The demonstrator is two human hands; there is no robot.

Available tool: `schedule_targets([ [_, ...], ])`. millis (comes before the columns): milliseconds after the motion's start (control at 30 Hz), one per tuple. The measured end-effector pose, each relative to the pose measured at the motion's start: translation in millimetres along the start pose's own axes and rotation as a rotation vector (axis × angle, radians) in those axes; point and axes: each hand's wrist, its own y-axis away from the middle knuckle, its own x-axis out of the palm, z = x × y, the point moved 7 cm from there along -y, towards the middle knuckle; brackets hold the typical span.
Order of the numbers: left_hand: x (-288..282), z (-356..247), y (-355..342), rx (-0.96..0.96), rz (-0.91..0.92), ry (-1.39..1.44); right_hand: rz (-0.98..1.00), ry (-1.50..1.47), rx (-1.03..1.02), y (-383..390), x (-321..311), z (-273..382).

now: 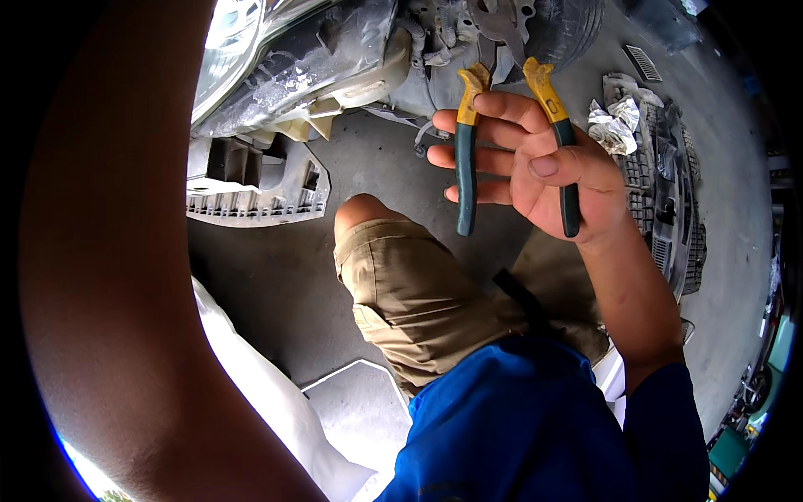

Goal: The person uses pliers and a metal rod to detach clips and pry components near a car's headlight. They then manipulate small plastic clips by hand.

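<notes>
My right hand [539, 188] holds a pair of pliers [467, 180] with dark green and yellow handles, raised in front of the car. The thumb lies over the right handle. The fingers reach behind the left handle, and the two handles stand wide apart. The metal jaws point up toward worn car parts [439, 46] and a tyre [573, 33]; whether they touch anything I cannot tell. My left arm [117, 251] runs up the left side, close to the camera, and its hand lies outside the view.
Car bodywork [293, 75] with dirty plastic fills the upper left, above a grey slotted plastic piece [259, 188]. To the right, black grille-like trim [669, 176] lies on the floor beside crumpled silvery-white wrapping [615, 125]. A white curved panel [259, 376] is at lower left.
</notes>
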Motion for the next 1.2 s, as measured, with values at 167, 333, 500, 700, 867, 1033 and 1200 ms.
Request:
schedule_targets([
  [167,5.5,-34.2,78.9,0.07,0.08,0.049,0.036,-0.015,-0.043,-7.4,2.5,-10.3],
  [333,11.8,-19.2,108.7,0.072,0.083,0.086,-0.042,0.057,-0.086,-14.8,0.1,-12.0],
  [500,11.9,-15.3,120.4,0.067,0.058,0.142,-0.077,0.125,-0.119,-24.0,6.6,-17.2],
  [700,12.0,-20.5,125.3,0.078,0.053,0.177,-0.086,0.136,-0.195,-24.5,9.7,-20.4],
  [867,-1.8,-20.2,132.5,0.066,0.011,0.191,-0.118,0.18,-0.217,-20.7,10.8,-15.2],
  [1033,-15.3,-17.8,131.6,0.055,-0.079,0.13,-0.142,0.291,-0.134,-30.0,16.1,-12.0],
  [1200,-19.9,-28.7,132.3,0.021,-0.136,0.137,-0.1,0.415,-0.098,-22.0,13.0,-6.1],
])
